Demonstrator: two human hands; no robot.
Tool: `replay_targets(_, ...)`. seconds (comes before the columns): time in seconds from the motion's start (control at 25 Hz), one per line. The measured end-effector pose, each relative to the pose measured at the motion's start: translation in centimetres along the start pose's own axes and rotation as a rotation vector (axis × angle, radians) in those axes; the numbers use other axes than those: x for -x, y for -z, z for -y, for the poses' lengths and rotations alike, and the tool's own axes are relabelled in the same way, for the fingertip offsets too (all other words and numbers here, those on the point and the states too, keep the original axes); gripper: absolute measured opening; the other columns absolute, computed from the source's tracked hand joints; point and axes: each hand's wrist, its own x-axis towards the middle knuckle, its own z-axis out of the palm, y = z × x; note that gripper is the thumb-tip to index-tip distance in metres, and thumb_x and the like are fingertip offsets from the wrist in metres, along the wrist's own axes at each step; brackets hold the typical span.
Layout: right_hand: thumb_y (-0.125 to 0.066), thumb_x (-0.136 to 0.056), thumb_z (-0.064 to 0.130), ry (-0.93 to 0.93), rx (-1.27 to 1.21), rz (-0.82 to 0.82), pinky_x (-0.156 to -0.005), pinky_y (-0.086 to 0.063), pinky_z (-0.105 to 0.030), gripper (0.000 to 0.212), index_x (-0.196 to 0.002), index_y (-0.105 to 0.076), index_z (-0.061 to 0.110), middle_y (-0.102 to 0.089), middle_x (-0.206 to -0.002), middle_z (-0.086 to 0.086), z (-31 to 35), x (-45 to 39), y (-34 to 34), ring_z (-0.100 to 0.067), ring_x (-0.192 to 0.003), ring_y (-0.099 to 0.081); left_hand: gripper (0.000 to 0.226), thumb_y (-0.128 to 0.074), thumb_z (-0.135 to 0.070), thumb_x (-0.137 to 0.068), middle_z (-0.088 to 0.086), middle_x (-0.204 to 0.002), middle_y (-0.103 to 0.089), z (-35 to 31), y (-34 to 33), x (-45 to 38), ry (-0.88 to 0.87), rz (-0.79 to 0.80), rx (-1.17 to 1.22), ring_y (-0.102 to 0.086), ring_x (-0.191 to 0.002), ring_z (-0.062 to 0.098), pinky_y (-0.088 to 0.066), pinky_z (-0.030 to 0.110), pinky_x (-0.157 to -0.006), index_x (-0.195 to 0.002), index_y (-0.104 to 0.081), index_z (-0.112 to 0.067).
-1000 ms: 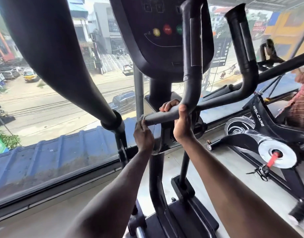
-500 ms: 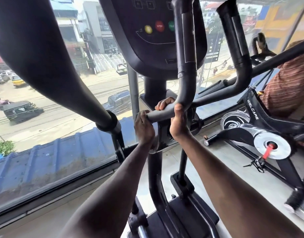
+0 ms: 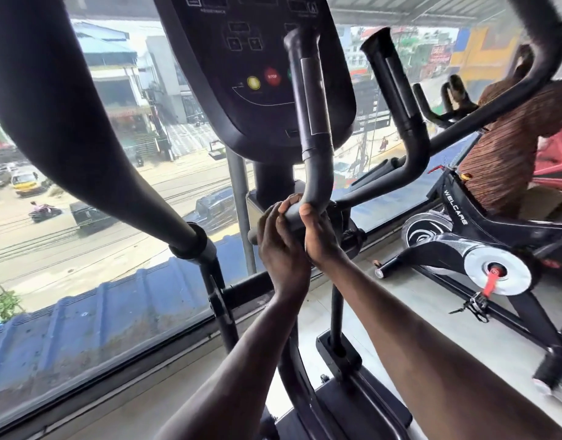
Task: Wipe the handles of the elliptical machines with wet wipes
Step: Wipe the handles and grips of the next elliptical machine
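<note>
Both my hands grip the lower bend of the black handle [image 3: 316, 173]: left hand [image 3: 281, 246] curled beside my right hand [image 3: 319, 239], below the console [image 3: 257, 74].

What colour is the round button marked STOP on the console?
Red: the STOP button shows clearly in the head view.

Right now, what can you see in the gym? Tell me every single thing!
Inner handle: one, black, centre, both hands at its bend.
Second inner handle: one, black, right of it.
Big swing handle: one, black, left foreground.
Console: one, black; yellow button, red stop button.
Exercise bike: one, black and silver, right.
Window: street and vehicles outside.
Wet wipe: not visible.
Left hand: grips the bend.
Right hand: grips the bend.
</note>
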Motion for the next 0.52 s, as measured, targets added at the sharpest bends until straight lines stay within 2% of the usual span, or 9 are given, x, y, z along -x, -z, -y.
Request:
replay_targets(0.04,-0.046,-0.091,0.036,0.009,-0.014,0.022,-0.082,-0.039,-0.004,0.049,-0.114,-0.058,-0.005,-0.062,-0.098,-0.005,0.7,0.4,0.1,0.016,-0.086,-0.058,0.035,-0.038,-0.023,-0.1,0.002,-0.118,-0.064,-0.2,0.2,0.0,-0.005,-0.023,-0.004,-0.058,-0.113,0.018,-0.046,0.034,-0.098,-0.114,-0.068,-0.014)
replay_targets(0.08,-0.047,-0.094,0.03,-0.015,-0.035,0.055,-0.077,-0.039,-0.003,0.037,-0.111,-0.058,0.0,-0.061,-0.091,0.005,0.9,0.5,0.2,0.021,-0.078,-0.057,0.03,-0.042,-0.023,-0.099,0.003,-0.114,-0.064,-0.3,0.5,0.0,0.009,-0.055,0.004,-0.06,-0.11,0.02,-0.048,0.037,-0.095,-0.111,-0.068,-0.016)
replay_targets(0.2,-0.056,-0.094,0.029,-0.043,-0.057,0.08,-0.075,-0.044,-0.006,0.022,-0.112,-0.053,0.018,-0.06,-0.093,0.019,0.8,1.0,1.2,0.019,-0.081,-0.059,0.013,-0.052,-0.017,-0.096,0.006,-0.098,-0.063,-0.9,0.3,1.4,0.189,-0.116,0.095,-0.064,-0.092,0.024,-0.053,0.047,-0.083,-0.092,-0.06,-0.027)
replay_targets(0.28,-0.063,-0.091,0.028,-0.08,-0.025,0.083,-0.069,-0.047,-0.006,0.02,-0.108,-0.054,0.023,-0.061,-0.093,0.015,0.9,1.1,2.2,0.017,-0.077,-0.06,0.014,-0.055,-0.013,-0.094,0.006,-0.09,-0.068,-1.6,-0.9,4.1,0.37,-0.024,0.186,-0.067,-0.084,0.025,-0.055,0.049,-0.077,-0.088,-0.058,-0.026)
replay_targets(0.32,-0.069,-0.085,0.036,-0.105,-0.002,0.05,-0.069,-0.051,-0.013,0.023,-0.102,-0.057,0.027,-0.063,-0.095,0.009,0.9,1.3,2.9,0.011,-0.079,-0.063,0.014,-0.057,-0.011,-0.093,0.006,-0.088,-0.07,-2.3,-1.5,5.3,0.434,0.046,0.24,-0.068,-0.083,0.025,-0.056,0.049,-0.076,-0.089,-0.06,-0.024)
replay_targets(0.4,-0.075,-0.072,0.048,-0.118,0.048,-0.055,-0.078,-0.057,-0.033,0.027,-0.09,-0.063,0.032,-0.069,-0.102,-0.001,0.6,1.5,5.2,-0.006,-0.087,-0.069,0.011,-0.059,-0.01,-0.093,0.008,-0.089,-0.073,-3.4,-3.2,5.9,0.477,0.137,0.313,-0.07,-0.085,0.028,-0.056,0.049,-0.078,-0.091,-0.063,-0.021)
replay_targets(0.44,-0.075,-0.071,0.048,-0.118,0.052,-0.106,-0.082,-0.057,-0.037,0.026,-0.088,-0.065,0.031,-0.071,-0.101,-0.005,0.8,1.6,6.4,-0.013,-0.088,-0.07,0.01,-0.059,-0.01,-0.093,0.01,-0.088,-0.073,-3.9,-4.2,5.3,0.483,0.169,0.337,-0.07,-0.082,0.029,-0.055,0.047,-0.075,-0.091,-0.063,-0.018)
replay_targets(0.52,-0.071,-0.071,0.048,-0.098,0.058,-0.181,-0.085,-0.056,-0.039,0.023,-0.087,-0.069,0.031,-0.074,-0.095,-0.001,1.3,1.1,9.9,-0.016,-0.091,-0.07,0.014,-0.056,0.0,-0.09,0.011,-0.084,-0.071,-6.2,-6.8,3.7,0.464,0.237,0.412,-0.065,-0.073,0.023,-0.053,0.035,-0.065,-0.09,-0.061,-0.013)
